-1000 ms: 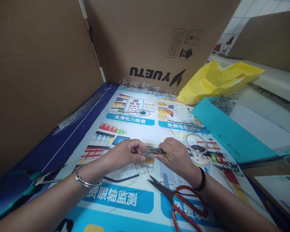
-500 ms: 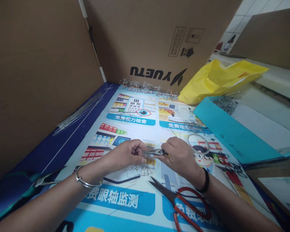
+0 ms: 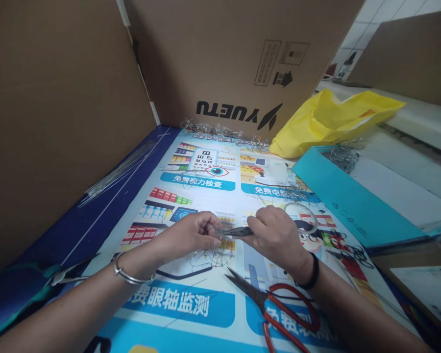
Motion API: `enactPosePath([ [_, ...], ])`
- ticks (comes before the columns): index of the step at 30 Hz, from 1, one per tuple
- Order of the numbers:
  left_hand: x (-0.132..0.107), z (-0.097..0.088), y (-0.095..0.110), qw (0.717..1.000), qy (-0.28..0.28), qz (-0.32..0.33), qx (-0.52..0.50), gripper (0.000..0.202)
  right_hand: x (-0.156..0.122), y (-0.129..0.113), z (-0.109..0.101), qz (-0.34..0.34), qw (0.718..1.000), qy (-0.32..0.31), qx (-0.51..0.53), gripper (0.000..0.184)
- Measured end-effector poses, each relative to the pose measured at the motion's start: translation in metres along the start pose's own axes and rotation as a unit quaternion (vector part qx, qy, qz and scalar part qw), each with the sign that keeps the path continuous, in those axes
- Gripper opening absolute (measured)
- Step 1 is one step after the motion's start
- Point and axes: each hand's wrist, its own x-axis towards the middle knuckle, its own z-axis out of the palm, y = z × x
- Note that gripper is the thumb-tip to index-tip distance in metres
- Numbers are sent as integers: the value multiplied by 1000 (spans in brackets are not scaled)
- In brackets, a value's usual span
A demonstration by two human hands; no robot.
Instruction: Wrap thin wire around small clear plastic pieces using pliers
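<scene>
My right hand [image 3: 273, 239] is closed round a pair of needle-nose pliers [image 3: 238, 232], whose jaws point left. Their tips meet the fingers of my left hand [image 3: 199, 232], which pinch a small piece of thin wire; its exact shape is too fine to make out. Just below the fingers, a loose tangle of thin wire [image 3: 217, 257] lies on the printed sheet [image 3: 191, 333]. Red-handled scissors [image 3: 266, 299] rest in front of my right hand, blades toward the upper left.
Teal-handled pliers [image 3: 46, 284] lie at the left beside a bundle of straight wires [image 3: 119, 171]. A wire coil [image 3: 312, 220], dark loops [image 3: 355, 252], a blue box [image 3: 353, 211] and a yellow bag [image 3: 327, 120] are at the right. Cardboard walls [image 3: 220, 54] stand behind.
The pliers have turned slightly in my right hand, so their jaws look darker and narrower. Both hands stay in nearly the same place; the view has shifted a little.
</scene>
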Motion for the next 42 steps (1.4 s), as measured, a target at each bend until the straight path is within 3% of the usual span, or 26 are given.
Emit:
enactPosePath([
  [7,-1,-3,1,999,26,-1,34,16,0,-1,2,6,1000,-1,18,45],
  [18,-2,-2,4,998,27,-3,63,13,0,-6,8,77,985,0,154,47],
  [24,-2,-1,3,998,39,6,47,19,0,-9,7,146,960,-69,227,46],
  [35,-3,2,6,998,58,-16,35,14,3,-12,8,207,912,-173,309,47],
  [42,0,-1,1,995,73,-22,68,14,6,-15,6,204,913,-191,296,47],
])
